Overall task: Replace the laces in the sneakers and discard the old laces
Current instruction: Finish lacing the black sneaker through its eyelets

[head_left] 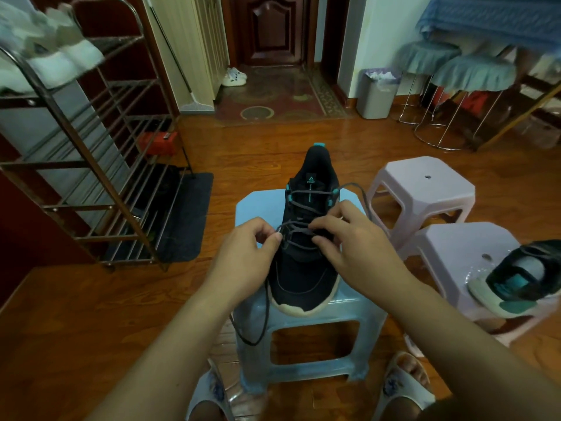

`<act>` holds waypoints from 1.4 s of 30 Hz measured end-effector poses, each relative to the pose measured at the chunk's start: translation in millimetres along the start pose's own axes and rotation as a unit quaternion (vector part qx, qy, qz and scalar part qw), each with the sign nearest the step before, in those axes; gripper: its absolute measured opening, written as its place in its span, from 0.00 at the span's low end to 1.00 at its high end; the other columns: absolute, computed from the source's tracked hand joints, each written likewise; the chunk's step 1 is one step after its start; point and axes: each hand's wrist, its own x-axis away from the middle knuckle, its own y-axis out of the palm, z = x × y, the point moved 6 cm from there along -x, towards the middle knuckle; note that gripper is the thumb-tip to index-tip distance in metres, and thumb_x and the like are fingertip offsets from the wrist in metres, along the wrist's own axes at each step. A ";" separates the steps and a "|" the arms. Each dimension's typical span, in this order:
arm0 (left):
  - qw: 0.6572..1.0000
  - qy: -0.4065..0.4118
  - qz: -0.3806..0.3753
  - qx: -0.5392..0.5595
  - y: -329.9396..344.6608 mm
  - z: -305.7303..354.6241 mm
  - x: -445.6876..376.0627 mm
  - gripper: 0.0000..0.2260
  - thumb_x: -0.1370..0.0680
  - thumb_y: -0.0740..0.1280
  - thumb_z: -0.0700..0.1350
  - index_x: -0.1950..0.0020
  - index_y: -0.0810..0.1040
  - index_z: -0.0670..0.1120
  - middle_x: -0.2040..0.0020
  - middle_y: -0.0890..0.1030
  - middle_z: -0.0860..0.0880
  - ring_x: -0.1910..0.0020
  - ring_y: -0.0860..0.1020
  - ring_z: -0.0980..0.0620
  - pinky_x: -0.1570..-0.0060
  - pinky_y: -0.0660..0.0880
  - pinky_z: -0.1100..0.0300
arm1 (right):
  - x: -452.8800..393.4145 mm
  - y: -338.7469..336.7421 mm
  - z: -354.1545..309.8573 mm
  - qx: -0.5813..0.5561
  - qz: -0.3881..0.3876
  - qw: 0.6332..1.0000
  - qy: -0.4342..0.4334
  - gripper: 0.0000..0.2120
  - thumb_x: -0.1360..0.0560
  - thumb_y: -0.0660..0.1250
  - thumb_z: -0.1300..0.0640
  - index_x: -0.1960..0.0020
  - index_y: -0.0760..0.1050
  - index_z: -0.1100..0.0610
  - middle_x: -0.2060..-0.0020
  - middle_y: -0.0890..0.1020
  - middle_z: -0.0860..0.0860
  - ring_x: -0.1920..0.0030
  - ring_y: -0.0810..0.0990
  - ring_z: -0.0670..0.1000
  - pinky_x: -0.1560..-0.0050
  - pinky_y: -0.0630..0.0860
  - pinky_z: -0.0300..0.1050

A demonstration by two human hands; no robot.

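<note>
A black sneaker [303, 268] with teal accents and a cream sole stands on a light blue plastic stool [252, 208], toe toward me. A dark grey lace [306, 194] runs through its eyelets; one loose end hangs over the stool's front left and another loops off to the right. My left hand [246, 256] pinches the lace at the shoe's left side. My right hand [349, 247] pinches the lace over the middle eyelets. The second sneaker [522, 281] lies on its side on a pink stool [455, 247] at the right, with no lace visible on it.
Another pink stool [425, 180] stands behind the right one. A metal shoe rack [91, 165] fills the left side, with a dark mat [188, 217] beside it. A grey waste bin [376, 92] stands by the far wall. My slippered feet are below the blue stool.
</note>
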 end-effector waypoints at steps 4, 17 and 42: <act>1.000 -0.009 0.000 0.013 -3.0 -1.0 0.3 0.08 0.18 0.67 0.49 0.56 0.79 0.50 0.57 0.81 0.55 0.55 0.76 0.63 0.61 0.68 0.68 | 0.5 1.5 2.2 -0.020 -0.013 1.000 0.011 0.07 0.22 0.70 0.54 0.45 0.81 0.53 0.51 0.73 0.46 0.57 0.75 0.46 0.57 0.77 0.46; 0.961 0.034 -0.274 0.031 8.9 30.4 30.7 0.11 0.20 0.70 0.54 0.56 0.82 0.48 0.67 0.76 0.51 0.67 0.74 0.53 0.62 0.71 0.54 | 3.4 -20.4 -5.0 -0.159 -0.076 0.984 0.016 0.22 0.29 0.62 0.64 0.39 0.80 0.51 0.56 0.77 0.39 0.53 0.77 0.43 0.52 0.75 0.39; 0.893 -0.085 -0.052 0.439 41.4 65.9 37.9 0.11 0.15 0.62 0.49 0.41 0.85 0.53 0.50 0.85 0.49 0.48 0.82 0.50 0.40 0.79 0.53 | 8.0 -42.6 22.9 -0.503 0.039 0.803 0.316 0.04 0.24 0.70 0.60 0.55 0.81 0.61 0.67 0.75 0.55 0.72 0.68 0.51 0.71 0.64 0.41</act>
